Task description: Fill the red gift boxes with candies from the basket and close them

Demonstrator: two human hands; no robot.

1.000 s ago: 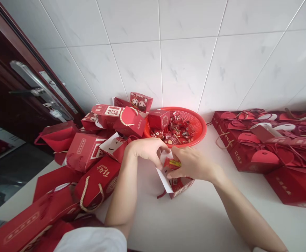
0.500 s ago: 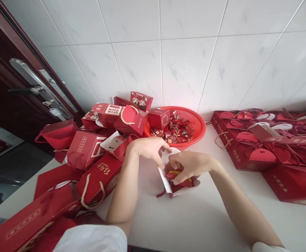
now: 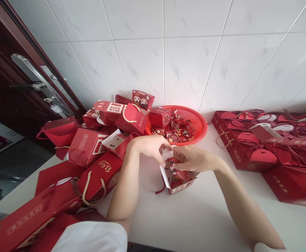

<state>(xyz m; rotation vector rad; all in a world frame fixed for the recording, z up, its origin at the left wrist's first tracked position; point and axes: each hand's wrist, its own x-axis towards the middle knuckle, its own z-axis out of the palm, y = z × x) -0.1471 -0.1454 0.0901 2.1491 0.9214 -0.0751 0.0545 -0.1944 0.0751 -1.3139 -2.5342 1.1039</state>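
Observation:
An opened red gift box (image 3: 183, 189) with white inner flaps stands in front of me on the white table. My left hand (image 3: 153, 148) pinches its far left side, with thumb and fingers around a white flap. My right hand (image 3: 193, 158) reaches over the box from the right, fingers curled against a red wrapped packet (image 3: 180, 174) inside. More red wrappers lie below that packet, partly hidden by my fingers. A dark red cord (image 3: 161, 187) trails from the box's left side.
Behind the box, a red plastic basket (image 3: 201, 131) holds wrapped sweets (image 3: 177, 129) and a small red box (image 3: 160, 118). A pile of red boxes (image 3: 87, 145) with rope handles lies left. Rows of red boxes (image 3: 252, 154) stand right. The tiled wall (image 3: 189, 70) rises behind.
My right hand has shifted slightly up and away from me within the box. A red packet with printed patterns now shows more under its fingers. My left hand stays at the flap.

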